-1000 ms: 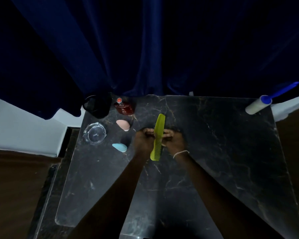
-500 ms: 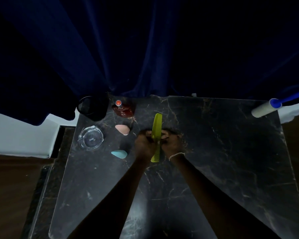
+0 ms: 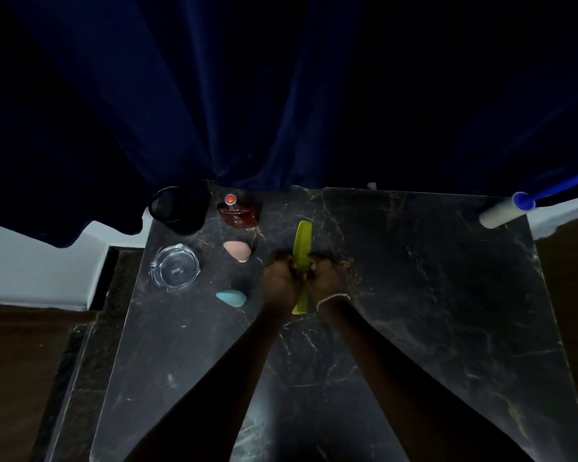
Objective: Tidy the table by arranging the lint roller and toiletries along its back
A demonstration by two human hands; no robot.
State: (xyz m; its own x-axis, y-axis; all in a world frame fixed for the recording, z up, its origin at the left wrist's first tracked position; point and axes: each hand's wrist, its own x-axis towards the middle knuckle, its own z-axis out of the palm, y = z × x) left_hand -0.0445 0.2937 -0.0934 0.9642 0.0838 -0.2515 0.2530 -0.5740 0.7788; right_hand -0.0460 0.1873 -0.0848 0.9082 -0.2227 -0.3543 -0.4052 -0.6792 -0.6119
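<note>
A yellow-green comb points away from me over the middle of the black marble table. My left hand and my right hand both grip its middle, one on each side. A white lint roller with a blue handle lies at the back right corner, its handle past the edge. At the back left stand a dark red perfume bottle and a black cup. A pink sponge and a teal sponge lie left of my hands.
A clear glass ashtray sits near the table's left edge. A dark blue curtain hangs right behind the table's back edge. White wall and dark floor show to the left.
The hands and the comb have stayed together in nearly the same spot; only the camera has tilted a little, shifting the whole scene downward in view.
</note>
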